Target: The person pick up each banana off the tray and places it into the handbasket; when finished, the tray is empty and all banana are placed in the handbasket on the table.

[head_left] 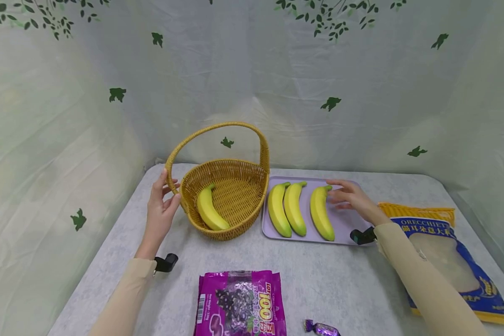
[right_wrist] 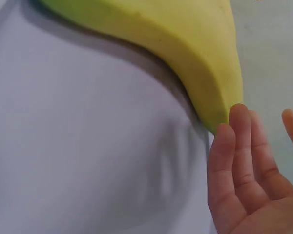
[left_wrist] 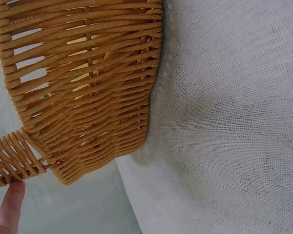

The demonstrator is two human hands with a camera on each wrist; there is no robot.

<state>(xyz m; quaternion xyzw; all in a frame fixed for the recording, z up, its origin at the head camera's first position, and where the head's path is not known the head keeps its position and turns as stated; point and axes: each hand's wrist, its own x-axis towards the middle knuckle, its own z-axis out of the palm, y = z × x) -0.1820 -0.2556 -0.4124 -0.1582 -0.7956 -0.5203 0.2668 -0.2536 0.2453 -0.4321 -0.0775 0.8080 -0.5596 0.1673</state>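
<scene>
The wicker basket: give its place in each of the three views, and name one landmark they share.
Head: wicker basket left of centre, the left hand at its handle.
Left wrist: fills the upper left.
Right wrist: not in it.
Shared landmark: the grey tablecloth.

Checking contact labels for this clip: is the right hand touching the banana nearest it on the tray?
Touching. In the right wrist view the fingers of the right hand lie straight against the end of the banana, with no gap visible; nothing is curled round it.
</scene>
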